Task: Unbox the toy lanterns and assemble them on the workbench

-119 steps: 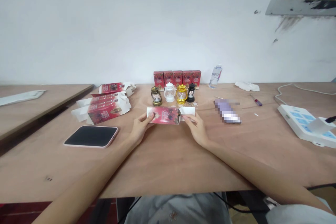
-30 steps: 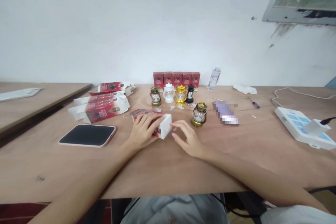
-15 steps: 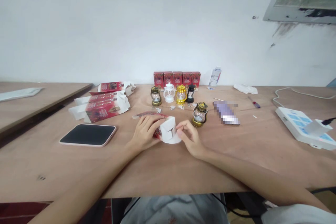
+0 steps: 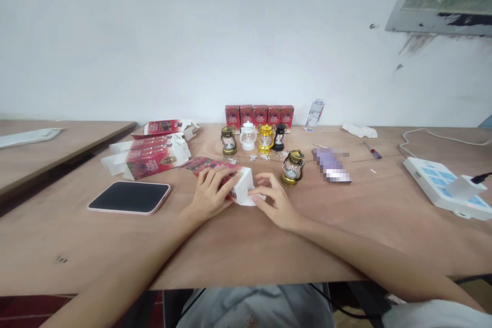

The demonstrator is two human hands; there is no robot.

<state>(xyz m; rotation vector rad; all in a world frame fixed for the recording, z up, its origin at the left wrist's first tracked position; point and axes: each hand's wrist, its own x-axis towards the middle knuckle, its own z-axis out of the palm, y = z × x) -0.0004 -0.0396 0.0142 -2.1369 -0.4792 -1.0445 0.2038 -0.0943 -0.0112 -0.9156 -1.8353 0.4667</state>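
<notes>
A red printed carton (image 4: 243, 184) lies on its side on the table, its white flapped end facing right. My left hand (image 4: 213, 192) is closed over its body from above, fingers wrapped on the red panel. At the flapped end, my right hand (image 4: 274, 200) pinches a white flap between thumb and fingers. Part of the carton is hidden under my left hand. Just right of that hand stands a bronze lantern (image 4: 292, 169). Behind the carton is a row of small lanterns: bronze (image 4: 228, 142), white (image 4: 248, 137), gold (image 4: 265, 139) and black (image 4: 279, 138).
Red boxes (image 4: 260, 114) stand against the wall beside a clear bottle (image 4: 315, 114). Flattened cartons (image 4: 154, 156) and a phone (image 4: 129, 197) lie left. To the right are a purple pouch-like item (image 4: 331, 165), a screwdriver (image 4: 373, 151), tissue (image 4: 359, 130) and a power strip (image 4: 446, 184).
The carton's flapped end has turned slightly, and its flaps have shifted under my right fingers. More of its red panel shows behind my left hand. The lanterns have not moved.
</notes>
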